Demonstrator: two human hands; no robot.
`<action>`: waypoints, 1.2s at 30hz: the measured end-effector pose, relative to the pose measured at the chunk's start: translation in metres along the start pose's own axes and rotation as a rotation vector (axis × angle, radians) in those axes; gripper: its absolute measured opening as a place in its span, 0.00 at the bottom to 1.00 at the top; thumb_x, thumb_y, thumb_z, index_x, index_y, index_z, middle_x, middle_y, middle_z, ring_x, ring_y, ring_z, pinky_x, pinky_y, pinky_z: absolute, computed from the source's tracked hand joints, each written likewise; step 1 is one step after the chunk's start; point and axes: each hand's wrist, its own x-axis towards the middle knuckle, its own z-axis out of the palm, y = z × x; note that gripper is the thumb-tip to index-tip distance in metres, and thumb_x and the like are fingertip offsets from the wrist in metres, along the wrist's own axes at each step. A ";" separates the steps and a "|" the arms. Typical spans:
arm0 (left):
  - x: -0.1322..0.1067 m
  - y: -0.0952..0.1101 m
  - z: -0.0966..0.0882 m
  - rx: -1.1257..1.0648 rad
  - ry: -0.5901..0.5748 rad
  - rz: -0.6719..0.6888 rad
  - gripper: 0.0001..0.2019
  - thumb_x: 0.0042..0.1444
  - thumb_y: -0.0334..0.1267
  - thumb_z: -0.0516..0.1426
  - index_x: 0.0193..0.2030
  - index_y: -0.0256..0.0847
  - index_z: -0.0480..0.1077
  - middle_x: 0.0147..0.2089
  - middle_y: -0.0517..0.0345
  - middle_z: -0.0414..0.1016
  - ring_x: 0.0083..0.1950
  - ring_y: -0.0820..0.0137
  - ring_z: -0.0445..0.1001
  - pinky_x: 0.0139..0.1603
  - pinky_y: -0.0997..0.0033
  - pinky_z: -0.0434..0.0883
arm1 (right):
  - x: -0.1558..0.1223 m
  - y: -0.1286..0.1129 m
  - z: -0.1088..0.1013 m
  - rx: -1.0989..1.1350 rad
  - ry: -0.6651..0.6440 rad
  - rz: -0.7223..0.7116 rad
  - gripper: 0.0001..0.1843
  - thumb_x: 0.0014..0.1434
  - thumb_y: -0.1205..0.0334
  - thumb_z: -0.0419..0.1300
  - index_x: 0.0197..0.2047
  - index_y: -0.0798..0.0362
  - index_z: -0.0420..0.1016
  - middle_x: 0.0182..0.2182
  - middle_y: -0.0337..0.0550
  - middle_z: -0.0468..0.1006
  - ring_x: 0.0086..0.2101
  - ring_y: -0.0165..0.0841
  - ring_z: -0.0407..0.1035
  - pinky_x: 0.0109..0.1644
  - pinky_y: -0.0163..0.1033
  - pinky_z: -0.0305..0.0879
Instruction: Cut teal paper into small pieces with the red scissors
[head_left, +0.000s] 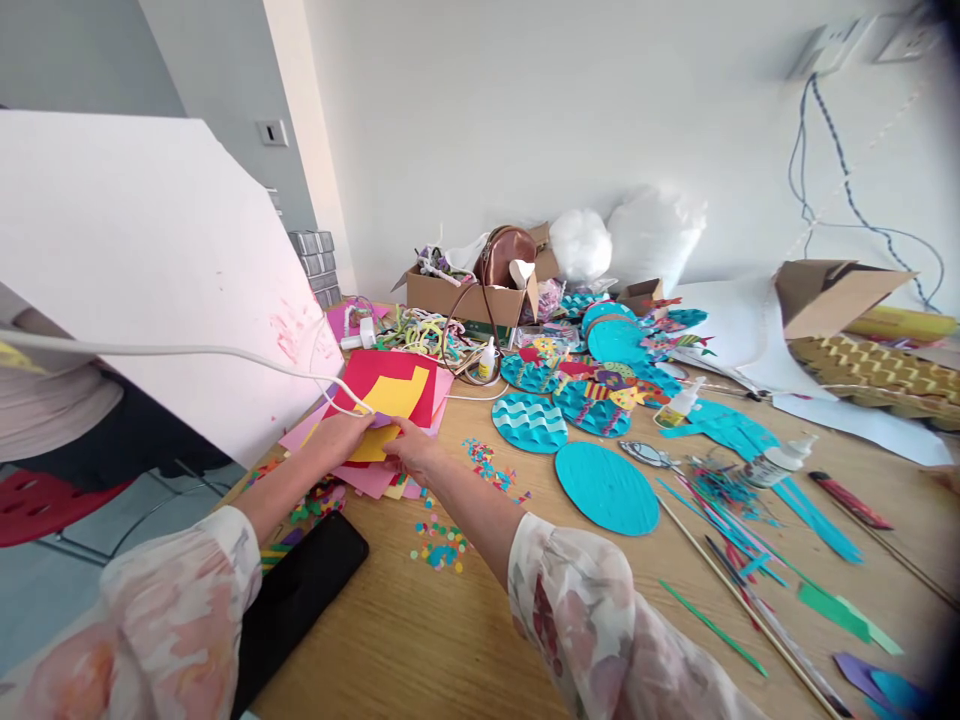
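Note:
Both hands meet above a stack of coloured paper at the left of the table. A small piece of purple paper [382,420] spans the gap between them. My left hand [343,437] is closed on its left end, fingers partly hidden. My right hand [414,449] pinches the other end. Beneath them lies yellow paper [397,395] with a cut-out edge, on top of a red sheet [360,368]. Pink sheets [367,482] stick out from under the stack. Paper confetti [442,540] is scattered near my right forearm.
A black phone-like object [322,575] lies by my left forearm. Blue ovals [606,487], glue bottles [776,463], a red cutter [851,500] and sticks cover the right side. Behind stands a cardboard box [457,300]. A white cable [187,350] crosses at left; a person [67,400] is beyond the white board [135,230].

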 end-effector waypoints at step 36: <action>-0.105 0.216 0.043 -0.913 -0.479 0.027 0.06 0.48 0.39 0.53 0.31 0.38 0.66 0.18 0.67 0.65 0.20 0.76 0.65 0.22 0.77 0.62 | -0.249 0.069 -0.161 -0.551 0.377 -0.034 0.07 0.49 0.73 0.51 0.23 0.53 0.61 0.14 0.30 0.64 0.17 0.24 0.60 0.21 0.29 0.54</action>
